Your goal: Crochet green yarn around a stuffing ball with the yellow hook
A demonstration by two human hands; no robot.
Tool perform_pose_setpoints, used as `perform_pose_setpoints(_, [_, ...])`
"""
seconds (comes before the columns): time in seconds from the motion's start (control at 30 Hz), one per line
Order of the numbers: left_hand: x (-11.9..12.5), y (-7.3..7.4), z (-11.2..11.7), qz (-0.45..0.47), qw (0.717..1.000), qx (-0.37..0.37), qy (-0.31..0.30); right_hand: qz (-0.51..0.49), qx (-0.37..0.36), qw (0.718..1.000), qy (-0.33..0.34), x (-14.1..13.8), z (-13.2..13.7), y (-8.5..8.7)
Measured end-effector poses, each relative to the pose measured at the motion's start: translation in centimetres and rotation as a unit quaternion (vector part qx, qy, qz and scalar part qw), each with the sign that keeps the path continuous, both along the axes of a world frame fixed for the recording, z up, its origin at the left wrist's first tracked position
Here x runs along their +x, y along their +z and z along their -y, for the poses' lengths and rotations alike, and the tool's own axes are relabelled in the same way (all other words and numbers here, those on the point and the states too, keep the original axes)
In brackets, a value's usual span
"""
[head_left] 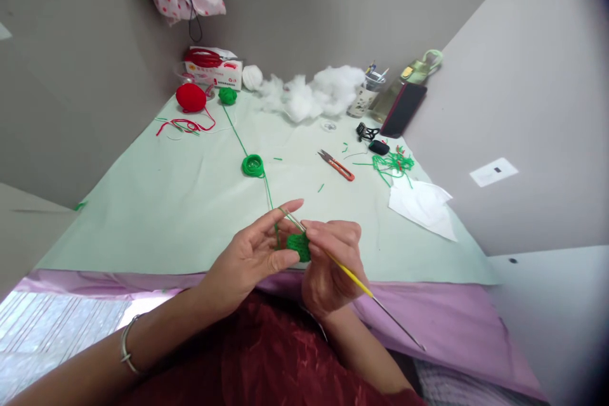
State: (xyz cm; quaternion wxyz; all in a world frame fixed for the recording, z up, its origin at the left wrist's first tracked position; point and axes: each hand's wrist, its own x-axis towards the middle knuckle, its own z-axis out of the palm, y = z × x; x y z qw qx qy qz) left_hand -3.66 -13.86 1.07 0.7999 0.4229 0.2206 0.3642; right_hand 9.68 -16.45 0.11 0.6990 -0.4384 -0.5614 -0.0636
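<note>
My left hand (252, 254) pinches a small green crocheted piece (299, 246) between thumb and fingers, its index finger stretched out with green yarn (269, 193) running over it. My right hand (328, 263) is closed on a yellow-handled crochet hook (354, 278), whose tip meets the green piece. The yarn runs back across the pale green table cover (166, 203) to a small green coil (252, 165) and on to a green yarn ball (227, 96) at the far end.
A red yarn ball (191, 97), loose red strands (185, 125), a white box (216, 70), white stuffing (314, 94), a cup of pens (365, 96), orange snips (337, 165), green yarn scraps (392, 165), a dark phone (403, 109) and white paper (421, 204) lie beyond. Walls close in left and right.
</note>
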Motion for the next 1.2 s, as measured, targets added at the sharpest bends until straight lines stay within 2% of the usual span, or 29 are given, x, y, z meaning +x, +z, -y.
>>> perform_pose_setpoints(0.07, [0.0,0.1,0.0,0.012,1.0,-0.023,-0.006,0.0,-0.019,0.999,0.028,0.3,0.1,0.2])
perform_pose_setpoints(0.13, [-0.1,0.5,-0.1,0.024,0.999,-0.033,-0.011,-0.03,-0.065,0.992,0.101,0.9,0.1,0.5])
perform_pose_setpoints(0.23, [-0.3,1.4,-0.4,0.013,1.0,-0.024,-0.004,-0.124,-0.138,0.958,0.218,1.9,0.1,0.8])
perform_pose_setpoints(0.37, [-0.6,2.2,-0.7,-0.068,0.996,0.043,0.028,-0.186,-0.181,0.92,0.293,3.1,0.2,1.1])
perform_pose_setpoints(0.5, [-0.8,2.2,-0.9,-0.141,0.981,0.129,0.045,-0.224,-0.202,0.89,0.342,3.7,0.1,1.4])
perform_pose_setpoints(0.73, [-1.0,2.2,-1.2,-0.182,0.962,0.203,0.022,-0.237,-0.228,0.863,0.383,4.6,0.0,1.7])
perform_pose_setpoints(0.93, [-1.2,2.3,-1.3,-0.2,0.947,0.25,0.025,-0.144,-0.238,0.887,0.369,5.7,0.3,1.9])
perform_pose_setpoints(1.2, [-1.3,2.3,-1.6,-0.225,0.931,0.288,0.026,-0.059,-0.251,0.898,0.357,6.1,0.3,2.9])
